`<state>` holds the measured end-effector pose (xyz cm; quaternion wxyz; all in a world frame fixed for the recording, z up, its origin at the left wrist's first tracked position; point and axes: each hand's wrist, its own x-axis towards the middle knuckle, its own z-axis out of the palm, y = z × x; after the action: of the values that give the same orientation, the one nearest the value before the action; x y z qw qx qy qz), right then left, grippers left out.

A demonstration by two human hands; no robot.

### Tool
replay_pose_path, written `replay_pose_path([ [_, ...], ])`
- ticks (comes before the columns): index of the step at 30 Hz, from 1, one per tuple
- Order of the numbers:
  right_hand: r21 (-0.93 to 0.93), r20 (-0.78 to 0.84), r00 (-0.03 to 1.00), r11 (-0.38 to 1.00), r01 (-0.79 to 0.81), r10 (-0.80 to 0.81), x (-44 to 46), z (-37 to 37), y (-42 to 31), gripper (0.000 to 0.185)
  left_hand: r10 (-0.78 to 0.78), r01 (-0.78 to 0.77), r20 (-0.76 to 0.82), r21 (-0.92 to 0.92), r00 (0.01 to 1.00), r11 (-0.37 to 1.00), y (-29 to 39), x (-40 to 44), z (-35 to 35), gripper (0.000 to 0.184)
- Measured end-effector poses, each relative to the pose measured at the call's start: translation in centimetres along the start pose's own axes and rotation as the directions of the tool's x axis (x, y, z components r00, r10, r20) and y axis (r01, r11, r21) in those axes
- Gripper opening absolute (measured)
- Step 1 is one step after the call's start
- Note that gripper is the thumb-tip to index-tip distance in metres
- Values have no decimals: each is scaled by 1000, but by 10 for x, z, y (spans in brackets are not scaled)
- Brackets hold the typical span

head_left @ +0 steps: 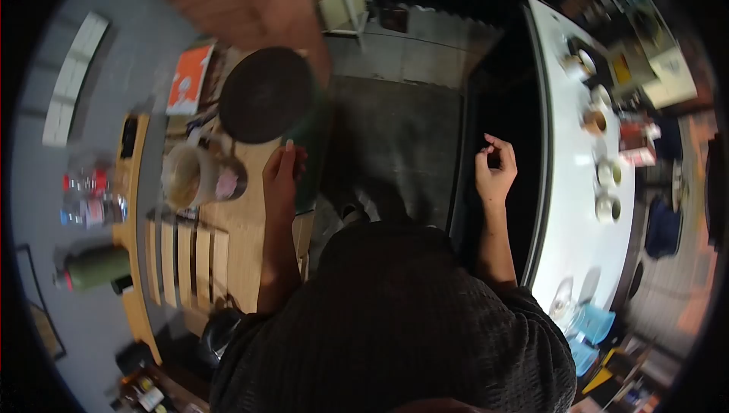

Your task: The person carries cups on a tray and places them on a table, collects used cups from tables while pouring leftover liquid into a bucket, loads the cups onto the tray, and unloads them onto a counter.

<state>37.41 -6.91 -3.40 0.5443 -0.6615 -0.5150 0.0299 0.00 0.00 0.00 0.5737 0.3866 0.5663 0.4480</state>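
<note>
My left hand [285, 164] is over the right side of the wooden table, its fingers curled and its thumb up. The thumb tip lies at the lower edge of a dark round disc [266, 94]; what is in the fingers, if anything, is hidden. My right hand [495, 168] is raised beside the white counter, thumb and fingers loosely curved with a gap between them and nothing held. Left of my left hand are a cloudy plastic container [184, 176] and a smaller cup with something pink [229, 182].
The wooden table [247, 242] bears a slatted rack [186, 253] and an orange box [190, 79]. Bottles [93, 197] and a green flask [95, 267] stand farther left. The white counter [573, 223] holds several cups [607, 174] and blue containers [591, 326].
</note>
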Motion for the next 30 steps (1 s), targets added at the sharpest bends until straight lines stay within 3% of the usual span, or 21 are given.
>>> replay_pose_path([
  [2,71,179,978,990,-122,108,15,-11,8,27,32,-36,-143,-28,989,999,-7,-34,29,27],
  [3,219,179,984,976,-17,-23,24,130,-48,26,127,-138,-183,-43,975,990,29,38,-76,27],
  [5,215,357,934,975,-51,-30,22,161,-73,26,118,-134,-201,-68,972,989,21,31,-96,28],
  [7,188,433,900,982,-30,-56,16,194,-92,20,63,-85,-215,-92,975,992,16,21,-117,27],
  [9,266,544,832,917,-296,111,13,229,-93,10,37,-61,-204,-112,978,992,17,20,-133,26],
  [11,247,574,817,939,-239,56,17,259,-99,10,78,-108,-249,-108,965,988,17,20,-144,24],
  [13,328,581,809,886,-328,84,19,288,-110,18,65,-105,-291,-124,954,987,17,24,-156,23],
  [15,268,661,746,905,-331,77,27,316,-100,28,54,-111,-363,-138,930,984,19,24,-162,23],
  [17,45,753,640,960,-277,150,29,357,-71,41,92,-174,-446,-147,891,974,28,22,-164,23],
  [18,74,783,612,961,-268,110,30,380,-57,41,89,-170,-467,-134,880,976,20,22,-169,27],
  [20,-105,822,495,928,-357,283,32,422,-33,57,91,-182,-558,-109,825,977,17,17,-172,29],
  [21,-80,848,470,936,-342,244,35,443,-32,57,95,-184,-594,-91,799,979,20,18,-168,32],
  [23,-197,860,379,908,-370,341,40,475,-34,67,55,-214,-714,-135,698,968,30,18,-157,37],
  [25,-237,893,315,931,-279,322,45,496,-49,77,38,-285,-783,-180,621,941,38,20,-144,38],
  [27,-390,855,176,829,-400,487,40,518,-49,80,41,-341,-801,-207,598,917,48,25,-127,38],
  [28,-379,866,161,831,-407,473,42,527,-47,80,39,-336,-809,-199,587,921,52,28,-118,37],
  [30,-464,795,76,685,-562,602,50,535,-41,79,38,-330,-823,-184,567,926,58,34,-101,37],
])
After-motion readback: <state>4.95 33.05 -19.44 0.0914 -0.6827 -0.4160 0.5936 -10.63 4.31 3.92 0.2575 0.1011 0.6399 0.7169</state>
